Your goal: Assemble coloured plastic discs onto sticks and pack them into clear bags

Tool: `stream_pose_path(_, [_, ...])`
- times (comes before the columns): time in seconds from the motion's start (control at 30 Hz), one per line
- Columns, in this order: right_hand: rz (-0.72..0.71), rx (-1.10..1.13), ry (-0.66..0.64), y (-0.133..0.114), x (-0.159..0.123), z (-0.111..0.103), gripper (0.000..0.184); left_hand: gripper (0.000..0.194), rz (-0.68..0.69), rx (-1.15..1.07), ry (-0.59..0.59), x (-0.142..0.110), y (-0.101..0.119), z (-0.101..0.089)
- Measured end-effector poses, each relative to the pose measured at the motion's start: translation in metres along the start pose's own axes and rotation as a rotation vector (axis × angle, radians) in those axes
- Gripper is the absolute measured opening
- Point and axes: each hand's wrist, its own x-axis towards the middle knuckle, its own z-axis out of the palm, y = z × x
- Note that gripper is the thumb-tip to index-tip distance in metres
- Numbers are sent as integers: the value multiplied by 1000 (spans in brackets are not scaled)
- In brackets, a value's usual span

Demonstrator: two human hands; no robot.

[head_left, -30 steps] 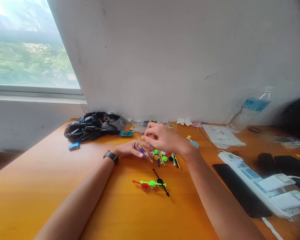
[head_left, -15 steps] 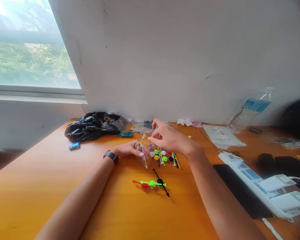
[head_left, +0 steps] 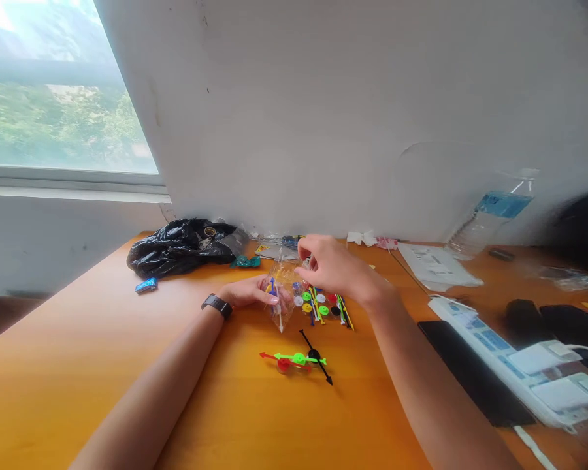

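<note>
My left hand, with a black watch on its wrist, is closed around a clear plastic bag. Blue, white and yellow arrow pieces show through the film. Just right of the bag's top, my right hand hovers with bent fingers drawn together; what they pinch, if anything, is hidden. Below it lies a group of loose coloured discs and arrows, among them a yellow disc and a green disc. Nearer to me rest a red arrow spinner, a green arrow spinner and a black arrow spinner.
A black plastic bag sits at the back left, with a small blue packet before it. On the right are a black phone-like slab, a white power strip with plugs, and a clear bottle by the wall.
The plastic bag has turned slightly in my left hand, its lower tip shifting left. My right hand has moved a little to the right, its fingers lower and closer together.
</note>
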Motion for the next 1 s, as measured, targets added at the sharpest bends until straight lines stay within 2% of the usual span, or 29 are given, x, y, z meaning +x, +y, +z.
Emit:
stream_pose_path(0.17, [25,-54,24,-3,-2,2,29,47,-18,10,1,1,1,1])
stream_pose_path(0.43, [56,-75,-30,-7,-6,-1,28,44,-22,27,21,0,1,1])
stream_pose_path(0.6, [59,-71,25,-7,-5,-2,24,49,-12,7,45,0,-1,-1])
stream_pose_path(0.73, [34,91,109,-1,-1,-2,15,51,-5,-8,26,0,-3,-2])
stream_pose_path(0.87, [58,364,112,3,5,-1,5,49,10,15,4,0,-3,-3])
stream_pose_path(1.0, [37,381,159,1,8,5,9,44,10,77,35,1,-3,-3])
